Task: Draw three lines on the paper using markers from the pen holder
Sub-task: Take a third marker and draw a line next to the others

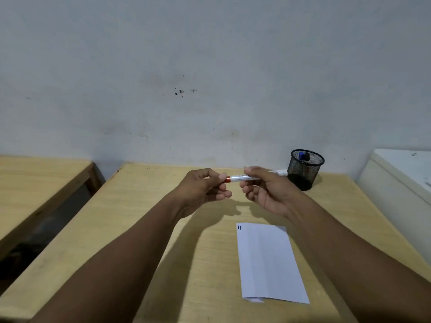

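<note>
left hand (205, 188) pinches red end of marker (243, 177) | right hand (265, 192) grips its white barrel, held level above desk (144, 229) | paper (268, 262) flat at 5 o'clock of hands, two short dark lines at its top-left corner | holder (304, 170) at 2 o'clock, markers inside | another marker (279, 172) lies touching holder
</note>
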Demonstrator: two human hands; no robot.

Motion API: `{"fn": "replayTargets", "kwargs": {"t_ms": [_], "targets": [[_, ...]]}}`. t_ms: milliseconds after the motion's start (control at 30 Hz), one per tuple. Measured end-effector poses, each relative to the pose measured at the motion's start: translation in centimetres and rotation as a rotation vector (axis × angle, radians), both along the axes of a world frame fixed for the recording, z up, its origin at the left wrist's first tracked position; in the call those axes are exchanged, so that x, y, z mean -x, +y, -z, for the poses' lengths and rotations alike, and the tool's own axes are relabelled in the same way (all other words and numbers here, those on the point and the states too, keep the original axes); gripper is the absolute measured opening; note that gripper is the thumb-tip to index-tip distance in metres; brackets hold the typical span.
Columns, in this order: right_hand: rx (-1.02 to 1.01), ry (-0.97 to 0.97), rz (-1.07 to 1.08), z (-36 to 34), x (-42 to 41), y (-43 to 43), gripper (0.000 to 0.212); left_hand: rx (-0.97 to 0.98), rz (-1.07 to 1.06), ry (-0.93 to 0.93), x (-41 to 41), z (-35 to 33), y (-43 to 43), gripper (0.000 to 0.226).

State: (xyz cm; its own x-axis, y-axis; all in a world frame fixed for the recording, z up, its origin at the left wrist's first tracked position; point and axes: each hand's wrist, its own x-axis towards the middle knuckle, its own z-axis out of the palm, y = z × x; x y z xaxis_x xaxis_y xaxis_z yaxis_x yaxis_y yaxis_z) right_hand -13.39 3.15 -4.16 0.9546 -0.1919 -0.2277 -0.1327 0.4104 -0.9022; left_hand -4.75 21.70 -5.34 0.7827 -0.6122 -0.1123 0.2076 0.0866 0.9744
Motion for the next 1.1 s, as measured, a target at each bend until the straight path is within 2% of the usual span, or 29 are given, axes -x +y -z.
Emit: {"fn": "replayTargets", "kwargs": {"t_ms": [67,133,200,267,367,433,567,667,767,900,1100], "targets": [[-0.01,-0.05,-0.046,-1.0,0.7,-1.3,0.011,0.007,-0.067,0.026,-0.7,0.3,0.9,0.028],[0.015,-0.055,-0.076,-2.0,1.8,-3.0,0.017,-0.073,-0.092,-0.052,-1.4,0.7,2.5,0.028],[0.094,-0.011,-0.108,-2.4,2.9,-4.1,0.024,-0.323,-0.031,-0.25,-1.7,1.5,3.6,0.019],[0.171,0.029,-0.123,-1.9,3.6,-4.0,0.023,-0.562,0.082,-0.434,-1.1,2.3,3.3,0.009],[0.336,0.025,-0.029,0.3,4.2,-2.2,0.006,-0.771,0.204,-0.611,0.2,3.1,1.4,0.013],[0.385,0.023,0.076,2.4,4.5,-0.9,0.018,-0.834,0.247,-0.699,0.7,3.4,0.5,0.011],[0.367,0.033,0.135,5.0,5.4,0.6,0.016,-0.872,0.278,-0.699,0.9,3.4,0.2,0.005],[0.428,0.02,0.139,5.9,5.6,1.1,0.013,-0.879,0.308,-0.592,1.1,3.1,0.1,0.047],[0.465,0.025,0.143,6.5,5.5,1.3,0.016,-0.971,0.334,-0.64,1.7,3.3,-0.3,0.072],[0.535,0.017,0.162,7.0,5.5,1.4,0.027,-1.092,0.339,-0.745,2.2,3.7,-0.9,0.08],[0.62,-0.017,0.152,7.4,5.4,1.6,0.023,-1.107,0.37,-0.708,2.1,3.4,-1.1,0.084]]}}
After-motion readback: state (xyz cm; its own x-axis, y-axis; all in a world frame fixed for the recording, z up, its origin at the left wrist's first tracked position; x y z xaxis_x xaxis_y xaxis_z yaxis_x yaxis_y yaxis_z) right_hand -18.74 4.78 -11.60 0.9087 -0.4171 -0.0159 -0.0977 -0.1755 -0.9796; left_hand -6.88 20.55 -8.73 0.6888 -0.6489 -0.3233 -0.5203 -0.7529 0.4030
